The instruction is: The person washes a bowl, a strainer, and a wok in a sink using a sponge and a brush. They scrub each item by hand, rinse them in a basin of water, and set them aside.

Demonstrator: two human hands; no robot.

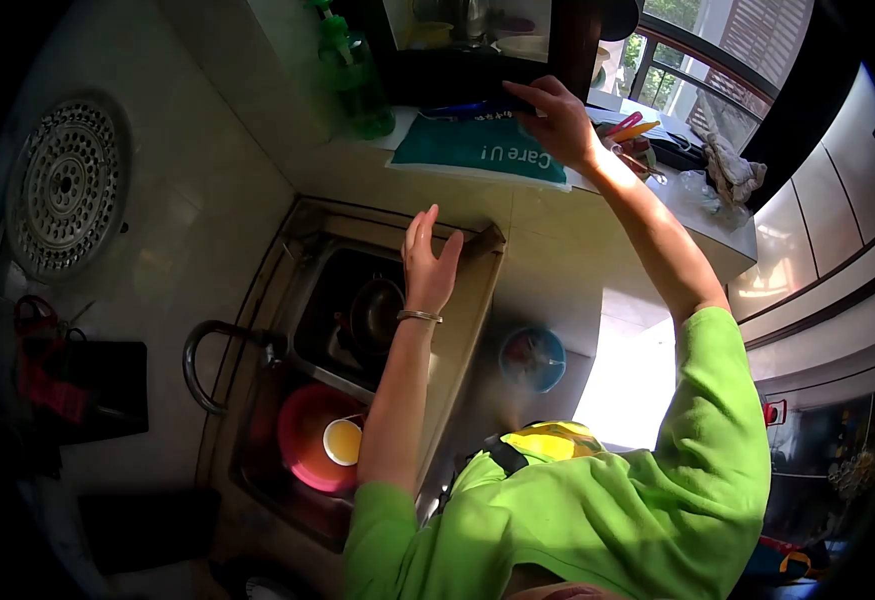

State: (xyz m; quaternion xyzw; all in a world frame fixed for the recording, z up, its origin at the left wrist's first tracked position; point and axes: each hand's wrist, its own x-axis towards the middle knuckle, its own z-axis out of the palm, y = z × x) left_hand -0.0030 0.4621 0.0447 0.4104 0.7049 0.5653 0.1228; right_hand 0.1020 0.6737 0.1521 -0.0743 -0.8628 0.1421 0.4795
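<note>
My left hand (429, 262), a bracelet at its wrist, is raised over the near edge of the sink (309, 352). It holds nothing; its thumb stands apart from the fingers. Below it, a dark pan (375, 312) lies in one basin. Up on the ledge, my right hand (560, 125) reaches across the end of a teal packet (487, 148) marked "Care U!". Its finger and thumb curl around the end of a slim, shiny blue thing (457, 109) lying along the packet's top. I cannot tell exactly what these fingers grip.
A pink basin (307, 440) with a yellow cup (342, 441) sits in the other sink basin, beside the curved faucet (197, 362). A green pump bottle (355, 85) stands left on the ledge. Pens (633, 130) and a cloth (729, 165) lie right. A blue bucket (532, 360) stands below.
</note>
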